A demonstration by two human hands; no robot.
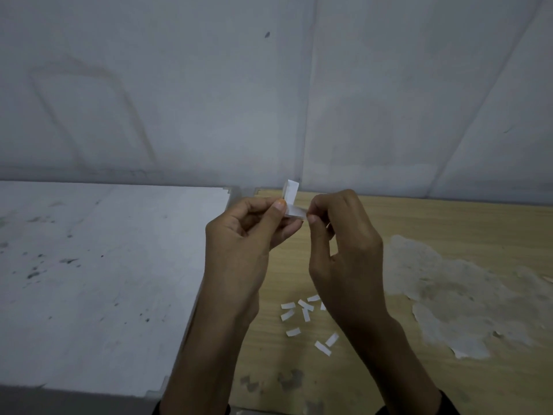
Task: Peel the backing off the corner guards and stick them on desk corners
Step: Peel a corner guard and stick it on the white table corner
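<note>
A small clear L-shaped corner guard (291,195) with white backing is held up in front of me, above the gap between two desks. My left hand (245,235) pinches its lower part between thumb and fingers. My right hand (341,244) pinches the guard's lower right end (300,213) with thumb and forefinger. Several small white backing strips (305,313) lie scattered on the wooden desk (419,223) below my hands.
A white, scuffed desk (89,265) fills the left; its right edge runs beside the wooden desk. A large patch of peeled white residue (449,295) covers the wooden desk's right side. A pale wall (269,85) stands close behind both desks.
</note>
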